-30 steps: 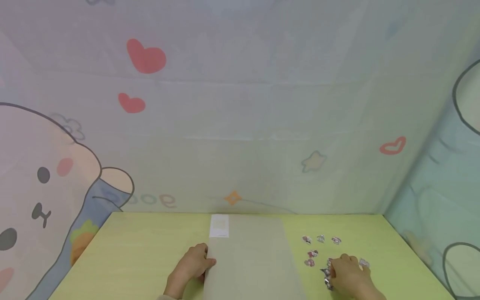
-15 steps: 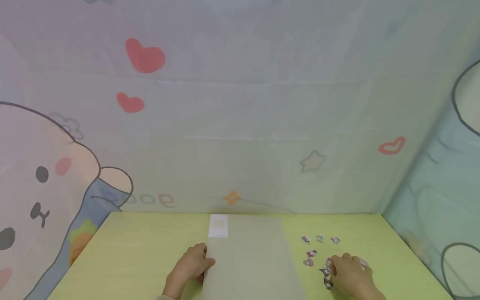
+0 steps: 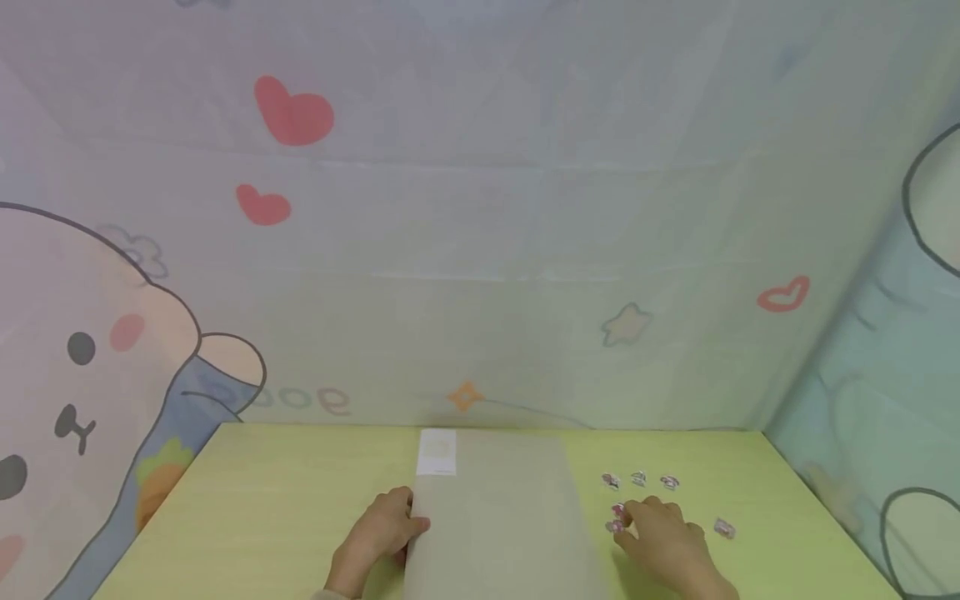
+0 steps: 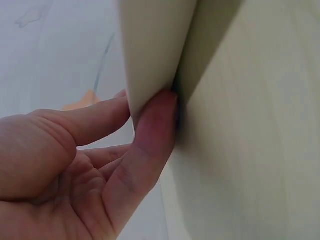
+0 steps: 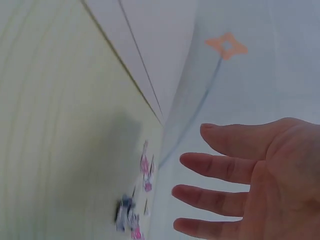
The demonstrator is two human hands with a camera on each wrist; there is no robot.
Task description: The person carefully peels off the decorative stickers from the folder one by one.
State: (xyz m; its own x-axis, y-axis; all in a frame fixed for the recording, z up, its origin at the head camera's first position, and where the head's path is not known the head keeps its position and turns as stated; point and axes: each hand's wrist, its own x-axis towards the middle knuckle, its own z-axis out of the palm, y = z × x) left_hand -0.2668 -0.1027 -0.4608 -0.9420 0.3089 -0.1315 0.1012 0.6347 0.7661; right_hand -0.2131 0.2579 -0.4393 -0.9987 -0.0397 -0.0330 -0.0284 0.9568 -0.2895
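A pale, flat box-like board (image 3: pixel 502 517) lies lengthwise in the head view, with a white label (image 3: pixel 437 452) at its far left corner. My left hand (image 3: pixel 381 529) grips its left edge; in the left wrist view, the thumb and a fingertip meet the board's side wall (image 4: pixel 155 55). Over the small printed pieces to the right hovers my right hand (image 3: pixel 663 537), which hides some of them. Its fingers are spread and hold nothing in the right wrist view. Two pinkish pieces (image 3: pixel 615 526) show right at its fingertips. Dark and pink pieces (image 5: pixel 124 214) stand out beyond the hand's shadow.
Three more small pieces (image 3: pixel 639 478) form a row farther back on the yellow table (image 3: pixel 300 500). Another piece (image 3: pixel 724 527) lies alone to the right of my hand. A patterned cloth (image 3: pixel 480 250) hangs behind the table's far edge.
My right hand has moved left from beside the dark pieces, now covering them and uncovering the lone piece at right. My left hand stays on the board's edge.
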